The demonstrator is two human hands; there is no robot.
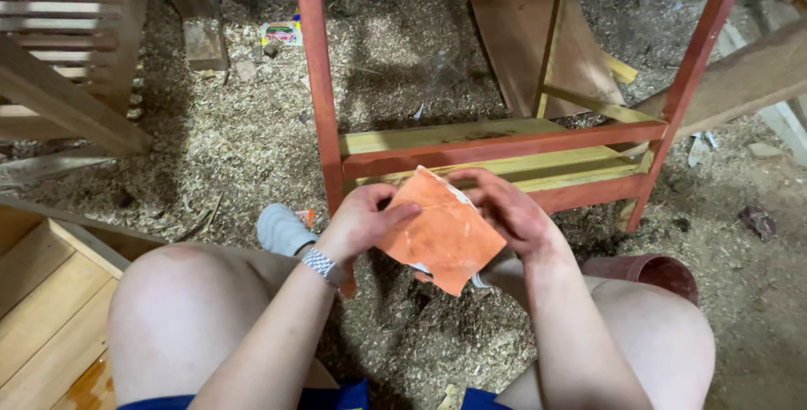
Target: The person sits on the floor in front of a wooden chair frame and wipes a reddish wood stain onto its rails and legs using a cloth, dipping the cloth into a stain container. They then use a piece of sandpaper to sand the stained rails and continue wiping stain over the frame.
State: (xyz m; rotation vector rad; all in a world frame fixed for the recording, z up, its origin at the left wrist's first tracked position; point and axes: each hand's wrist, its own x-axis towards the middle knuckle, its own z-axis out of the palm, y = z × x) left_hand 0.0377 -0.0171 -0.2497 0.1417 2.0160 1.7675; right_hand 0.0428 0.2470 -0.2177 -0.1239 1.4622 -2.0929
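The floor (252, 132) in front of you is covered with sawdust and wood shavings. A wooden frame (504, 149) with red-painted legs and rails and unpainted yellow slats stands on it, directly beyond your hands. Unpainted timber pieces (67, 82) lie at the upper left, and a boxed wooden panel (50, 301) sits at the lower left beside your left knee. A reddish-brown round container (656, 271) shows behind your right knee.

You are seated with both knees in view. One light grey shoe (282, 229) rests on the shavings, just left of the frame's near leg.

Both hands are closed in a grip on a sheet of orange sandpaper (441, 233). Your left hand (361, 221), with a metal watch band (324, 267) at the wrist, clasps the sheet's left edge, thumb lying on top of the orange face. Your right hand (504, 208) clasps the upper right edge, fingers curled over it. The sheet is held between the two hands, above the gap between your knees and in front of the frame's lower red rail (504, 148). Its orange face is toward you, and a paler backing shows at the top edge and bottom corner.
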